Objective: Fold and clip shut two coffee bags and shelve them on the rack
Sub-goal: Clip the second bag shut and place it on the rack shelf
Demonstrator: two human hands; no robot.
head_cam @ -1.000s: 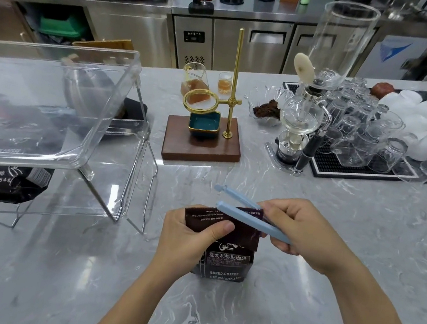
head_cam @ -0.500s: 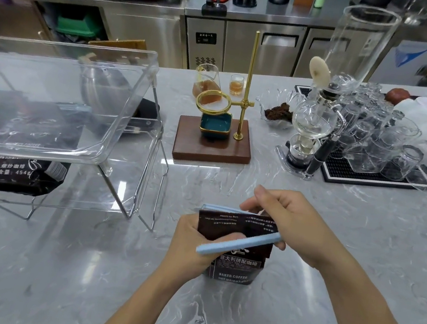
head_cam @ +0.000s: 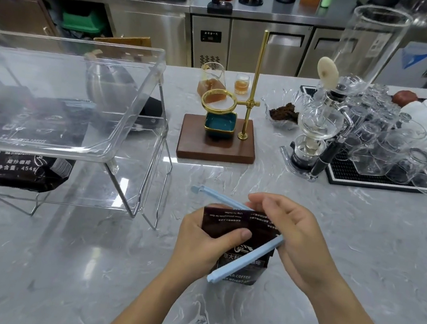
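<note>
While your left hand [head_cam: 205,244] grips the folded top of the coffee bag [head_cam: 240,243] standing on the bench [head_cam: 358,247], your right hand [head_cam: 291,238] holds the blue clip [head_cam: 244,261], spread open astride the fold. Far left of your hands, another bag [head_cam: 17,170] lies on the clear rack's [head_cam: 140,131] lower shelf.

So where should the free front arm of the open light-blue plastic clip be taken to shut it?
Probably at the front arm's free lower-left tip, from the left: the light-blue plastic clip hinges inside the right hand, while the left hand pins the dark coffee bag's fold.
</note>
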